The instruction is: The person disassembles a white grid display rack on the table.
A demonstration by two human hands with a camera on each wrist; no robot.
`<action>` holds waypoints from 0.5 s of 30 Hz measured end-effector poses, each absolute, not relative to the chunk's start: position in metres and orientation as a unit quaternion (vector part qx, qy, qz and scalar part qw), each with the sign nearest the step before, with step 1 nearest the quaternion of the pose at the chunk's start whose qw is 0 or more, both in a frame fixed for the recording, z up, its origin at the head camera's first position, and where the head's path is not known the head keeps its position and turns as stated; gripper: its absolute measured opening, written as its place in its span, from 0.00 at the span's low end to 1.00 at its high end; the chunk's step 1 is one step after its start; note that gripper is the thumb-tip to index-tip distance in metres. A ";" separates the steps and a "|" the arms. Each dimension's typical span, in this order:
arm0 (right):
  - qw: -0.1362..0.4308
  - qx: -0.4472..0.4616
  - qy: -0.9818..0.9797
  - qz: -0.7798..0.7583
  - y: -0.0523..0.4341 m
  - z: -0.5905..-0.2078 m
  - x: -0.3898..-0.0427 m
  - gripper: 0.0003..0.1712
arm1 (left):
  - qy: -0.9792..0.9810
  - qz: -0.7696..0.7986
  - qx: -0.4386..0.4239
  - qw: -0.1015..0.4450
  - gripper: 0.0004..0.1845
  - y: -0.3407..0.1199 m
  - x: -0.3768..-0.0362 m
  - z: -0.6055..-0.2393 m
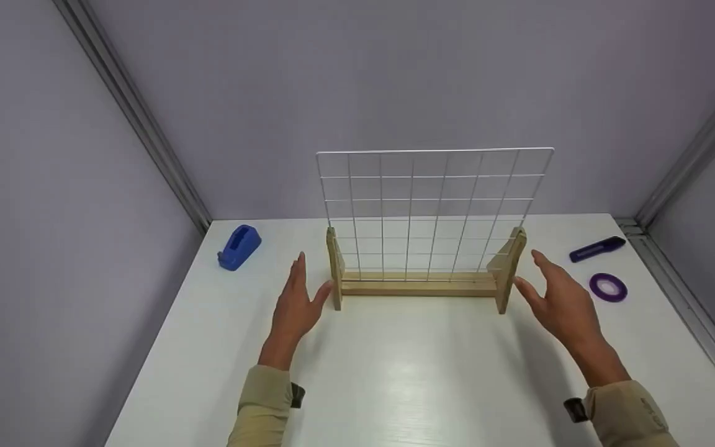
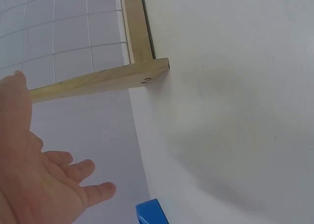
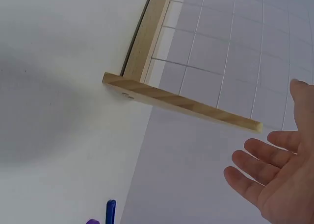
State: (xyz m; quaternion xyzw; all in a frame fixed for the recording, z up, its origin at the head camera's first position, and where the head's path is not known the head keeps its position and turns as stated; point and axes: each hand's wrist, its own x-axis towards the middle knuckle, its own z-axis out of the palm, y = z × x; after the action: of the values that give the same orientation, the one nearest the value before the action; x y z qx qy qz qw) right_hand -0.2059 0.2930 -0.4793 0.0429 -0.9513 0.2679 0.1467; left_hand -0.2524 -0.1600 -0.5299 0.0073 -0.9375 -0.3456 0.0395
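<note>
A white wire grid (image 1: pixel 426 198) stands upright in a wooden stand (image 1: pixel 419 287) with a side piece at each end. My left hand (image 1: pixel 295 307) is beside the stand's left side piece, its thumb near the wood and its fingers extended. On the other side, my right hand (image 1: pixel 562 301) hovers by the right side piece (image 3: pixel 186 104), fingers spread and palm facing it. Both wrist views show the hands holding nothing; a gap shows between the right fingers and the wood. In the left wrist view, the thumb overlaps the end of the left side piece (image 2: pixel 103 79).
A blue tape dispenser (image 1: pixel 239 247) sits at the table's back left. On the right lie a dark blue utility knife (image 1: pixel 597 249) and a purple ring-shaped roll of tape (image 1: pixel 608 287). Grey walls with metal rails border the white table (image 1: pixel 395 372).
</note>
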 end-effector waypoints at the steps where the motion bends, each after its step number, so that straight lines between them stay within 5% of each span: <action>1: 0.159 0.043 -0.947 0.277 0.290 -0.479 -0.206 0.39 | -0.931 -0.362 0.008 0.038 0.50 -0.159 -0.253 -0.529; 15: 0.183 0.034 -0.902 0.390 0.256 -0.490 -0.223 0.36 | -0.878 -0.476 0.038 0.038 0.45 -0.145 -0.265 -0.532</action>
State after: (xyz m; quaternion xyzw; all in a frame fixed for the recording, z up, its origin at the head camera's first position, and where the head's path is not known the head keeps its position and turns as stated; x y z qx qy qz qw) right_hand -0.2226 0.2564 -0.4898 0.0336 -0.9020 0.3899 0.1826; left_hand -0.2649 -0.1453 -0.5320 0.0380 -0.8779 -0.4758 0.0376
